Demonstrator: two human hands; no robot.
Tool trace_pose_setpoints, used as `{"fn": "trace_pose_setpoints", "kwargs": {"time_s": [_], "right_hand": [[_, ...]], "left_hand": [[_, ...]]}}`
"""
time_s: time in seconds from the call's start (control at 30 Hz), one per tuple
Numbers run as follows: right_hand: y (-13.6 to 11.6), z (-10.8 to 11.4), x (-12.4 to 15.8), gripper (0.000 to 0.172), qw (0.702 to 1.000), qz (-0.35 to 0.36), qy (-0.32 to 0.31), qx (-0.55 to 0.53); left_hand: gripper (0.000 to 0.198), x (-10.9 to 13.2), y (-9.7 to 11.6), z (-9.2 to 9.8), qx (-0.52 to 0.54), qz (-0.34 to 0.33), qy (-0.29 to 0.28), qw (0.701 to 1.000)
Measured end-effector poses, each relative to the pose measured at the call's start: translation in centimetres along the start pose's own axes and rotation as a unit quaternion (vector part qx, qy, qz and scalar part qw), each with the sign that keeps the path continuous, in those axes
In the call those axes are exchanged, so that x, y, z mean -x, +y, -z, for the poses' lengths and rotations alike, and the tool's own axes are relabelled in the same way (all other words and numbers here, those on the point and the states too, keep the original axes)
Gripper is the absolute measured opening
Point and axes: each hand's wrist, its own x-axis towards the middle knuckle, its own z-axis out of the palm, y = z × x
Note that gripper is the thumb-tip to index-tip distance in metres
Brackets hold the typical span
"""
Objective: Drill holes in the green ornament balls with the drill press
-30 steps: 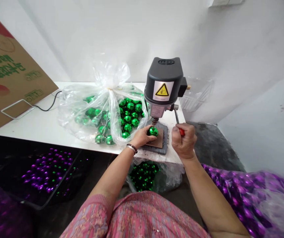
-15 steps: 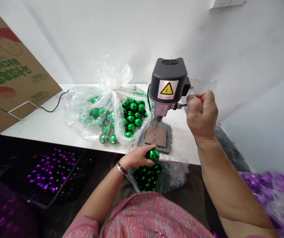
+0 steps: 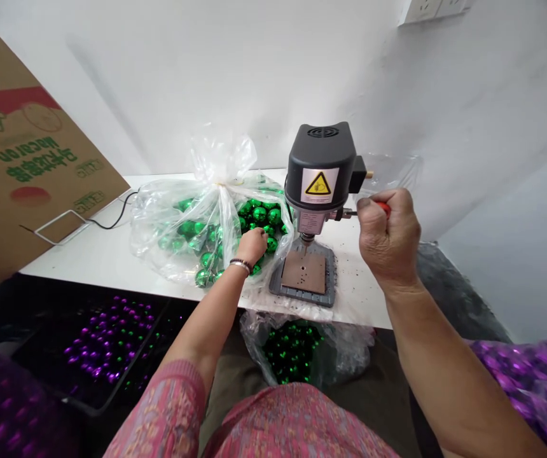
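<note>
My right hand (image 3: 390,240) is closed around the red-tipped lever handle (image 3: 382,208) of a small black bench drill press (image 3: 321,165). Under its drill bit, a brown plate (image 3: 304,272) with several holes rests on the grey base (image 3: 328,299), and no ball lies on it. Reaching into the open side of a clear plastic bag (image 3: 159,210), my left hand (image 3: 253,246) is among shiny green balls (image 3: 273,216). Its fingers point down and are mostly hidden, so a grip on a ball cannot be made out.
A second clear bag (image 3: 345,356) of green balls hangs below the table edge at my lap. At left are a cardboard box (image 3: 30,152) and a dark bin (image 3: 96,407) with purple and green balls. Purple balls (image 3: 531,375) in plastic lie at right. Dark shavings dot the white table (image 3: 354,299).
My left hand has moved from the front of the drill base, where it held a green ball, up and left into the bag. That ball is out of sight. My right hand still grips the lever.
</note>
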Motion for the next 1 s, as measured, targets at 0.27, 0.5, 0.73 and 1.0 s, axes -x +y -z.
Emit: {"fn": "trace_pose_setpoints", "kwargs": {"time_s": [0.27,0.5,0.73,1.0], "right_hand": [[-0.2,0.2,0.2,0.022,1.0,-0.002,-0.008,-0.004],[-0.2,0.0,0.6,0.02,1.0,-0.014,0.003,0.002],[0.0,-0.1,0.6,0.021,1.0,-0.005,0.009,0.012],[0.2,-0.2,0.7,0.023,1.0,0.01,0.0,-0.004]], "left_hand": [[0.041,-0.9,1.9,-2.9,-0.061,0.005,-0.062,0.996],[0.062,0.9,0.3,-2.0,-0.036,-0.039,-0.067,0.996],[0.067,6.6,-2.1,-1.9,0.439,-0.071,-0.076,0.892],[0.061,8.8,-0.7,-5.8,0.7,0.01,-0.177,0.692]]}}
